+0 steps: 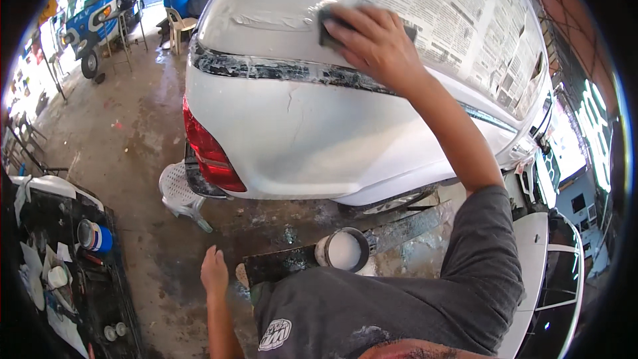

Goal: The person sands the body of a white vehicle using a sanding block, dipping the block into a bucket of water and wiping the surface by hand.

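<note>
Through my head view, the right hand sits at one o'clock, fingers curled around a dark block pressed against the white car. Between seven and eight o'clock hangs the left hand; I can't tell how open its fingers are or what they hold. A bucket stands between five and six.

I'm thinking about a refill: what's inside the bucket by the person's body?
Cloudy, whitish liquid shows inside the bucket, below its rim. The bottom and anything submerged are hidden by it.
</note>
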Action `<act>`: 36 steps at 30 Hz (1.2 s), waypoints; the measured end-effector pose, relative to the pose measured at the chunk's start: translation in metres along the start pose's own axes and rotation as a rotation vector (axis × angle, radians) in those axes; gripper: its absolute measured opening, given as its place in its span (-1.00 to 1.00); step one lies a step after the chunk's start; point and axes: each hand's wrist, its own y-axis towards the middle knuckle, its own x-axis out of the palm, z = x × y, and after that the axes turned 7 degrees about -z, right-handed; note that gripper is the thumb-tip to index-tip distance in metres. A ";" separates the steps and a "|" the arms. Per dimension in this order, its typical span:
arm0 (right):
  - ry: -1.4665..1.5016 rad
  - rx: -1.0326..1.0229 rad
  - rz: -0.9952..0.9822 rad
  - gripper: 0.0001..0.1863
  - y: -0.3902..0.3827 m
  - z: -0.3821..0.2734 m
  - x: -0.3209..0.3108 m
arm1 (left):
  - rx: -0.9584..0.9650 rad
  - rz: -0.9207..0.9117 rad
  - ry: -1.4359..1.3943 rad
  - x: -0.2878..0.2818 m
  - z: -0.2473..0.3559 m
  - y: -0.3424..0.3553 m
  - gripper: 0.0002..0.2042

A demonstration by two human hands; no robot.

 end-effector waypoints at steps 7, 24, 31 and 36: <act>0.006 -0.070 -0.037 -0.50 0.024 0.010 -0.002 | -0.124 0.015 -0.029 0.006 -0.046 -0.001 -0.65; 0.014 -0.079 -0.088 -0.54 0.021 -0.003 -0.001 | -0.150 -0.018 -0.094 0.010 -0.030 0.008 -0.65; 0.041 -0.047 0.008 -0.52 0.021 0.016 0.003 | -0.168 -0.028 -0.082 0.004 -0.034 0.007 -0.66; 0.077 0.021 0.006 -0.53 0.006 0.004 0.005 | -0.169 0.011 -0.095 -0.002 -0.043 0.003 -0.65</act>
